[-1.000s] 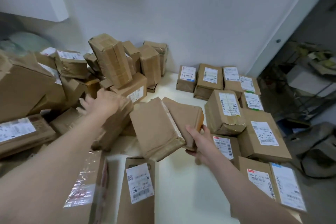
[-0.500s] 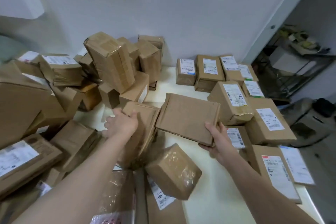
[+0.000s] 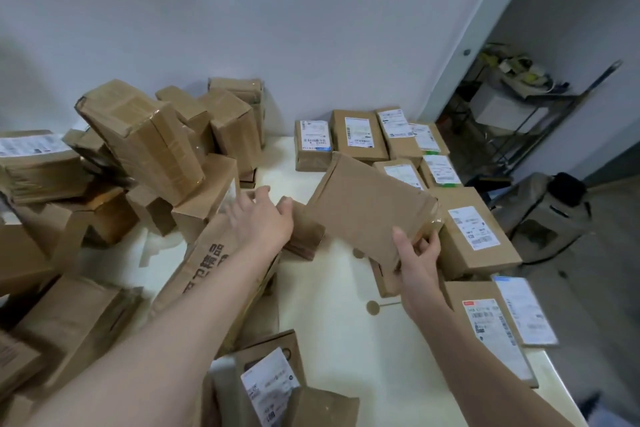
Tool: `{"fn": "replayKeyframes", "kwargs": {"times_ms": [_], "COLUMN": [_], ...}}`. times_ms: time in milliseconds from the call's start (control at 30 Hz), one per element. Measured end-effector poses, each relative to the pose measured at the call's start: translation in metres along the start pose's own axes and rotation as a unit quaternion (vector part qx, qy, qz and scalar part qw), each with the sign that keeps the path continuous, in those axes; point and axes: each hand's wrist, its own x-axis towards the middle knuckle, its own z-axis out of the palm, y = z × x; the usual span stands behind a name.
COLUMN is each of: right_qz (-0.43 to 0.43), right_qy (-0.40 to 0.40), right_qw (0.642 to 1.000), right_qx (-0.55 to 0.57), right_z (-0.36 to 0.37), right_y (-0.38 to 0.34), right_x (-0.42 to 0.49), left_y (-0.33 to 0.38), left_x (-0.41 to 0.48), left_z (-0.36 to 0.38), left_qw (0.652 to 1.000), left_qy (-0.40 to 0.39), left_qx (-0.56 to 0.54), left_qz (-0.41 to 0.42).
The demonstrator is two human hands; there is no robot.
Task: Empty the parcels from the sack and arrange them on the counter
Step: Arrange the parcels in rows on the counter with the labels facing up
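**Flat parcel in the air, between heap and rows**

We note the right hand (image 3: pixel 417 260) grasping a flat parcel (image 3: pixel 367 208) by its near corner, thumb on top and fingers (image 3: pixel 429 246) curled under the edge. The parcel hangs tilted above the counter (image 3: pixel 332 322), between the heap (image 3: pixel 138 135) on the left and the labelled rows (image 3: pixel 358 133) on the right. Its plain brown face is up. We judge the label is underneath, so it would want a flip before set-down, since nearly all the parcels in the rows lie label upward and edge to edge. The corner grip suits that, leaving the wrist free to turn the piece.

The left hand (image 3: pixel 263 222) lies spread and slack, grasping nothing. Its thumb touches a small parcel (image 3: pixel 303 236) just beside the held one, and its forearm crosses a long printed box (image 3: pixel 204 270). It may be steadying the loose pile or choosing the next piece; we cannot tell which.

We can make out no sack. The heap is large, with boxes leaning and propped on each other, so the risk is a slide onto the bare strip of counter. By our estimate the task is roughly midway.
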Motion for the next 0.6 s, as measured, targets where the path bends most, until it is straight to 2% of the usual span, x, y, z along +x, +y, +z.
{"fn": "replayKeyframes", "kwargs": {"times_ms": [67,100,167,267,367,433,500,533,567,600], "right_qz": [-0.065,-0.101,-0.188,-0.310,-0.394,-0.394,-0.339,-0.276,-0.179,-0.064], "right_qy": [0.012,0.013,-0.002,-0.034,-0.084,-0.155,-0.170,-0.150,-0.130,-0.110], "right_qw": [0.988,0.972,0.928,0.868,0.820,0.830,0.884,0.922,0.963,0.990], "right_qx": [-0.137,-0.213,-0.321,-0.385,-0.407,-0.363,-0.274,-0.225,-0.152,-0.065], "right_z": [0.000,0.000,-0.002,0.000,-0.001,0.002,0.009,0.012,0.016,0.020], "right_y": [-0.004,-0.005,-0.001,0.011,0.017,0.016,0.010,0.011,0.010,0.010], "right_x": [0.005,0.006,0.011,0.018,0.031,0.034,0.029,0.028,0.030,0.035], "left_y": [0.014,0.022,0.037,0.044,0.048,0.045,0.038,0.034,0.031,0.028], "left_x": [0.002,0.003,0.006,0.019,0.020,0.027,0.034,0.038,0.040,0.040], "left_z": [0.007,0.011,0.018,0.036,0.042,0.047,0.056,0.061,0.064,0.067], "left_qw": [0.997,0.989,0.954,0.891,0.825,0.776,0.773,0.778,0.781,0.786], "left_qy": [-0.016,-0.035,-0.101,-0.142,-0.171,-0.199,-0.219,-0.213,-0.210,-0.206], "left_qx": [-0.077,-0.143,-0.277,-0.397,-0.495,-0.554,-0.555,-0.551,-0.548,-0.541], "left_qz": [0.011,0.001,-0.058,-0.167,-0.212,-0.225,-0.217,-0.215,-0.214,-0.215]}}
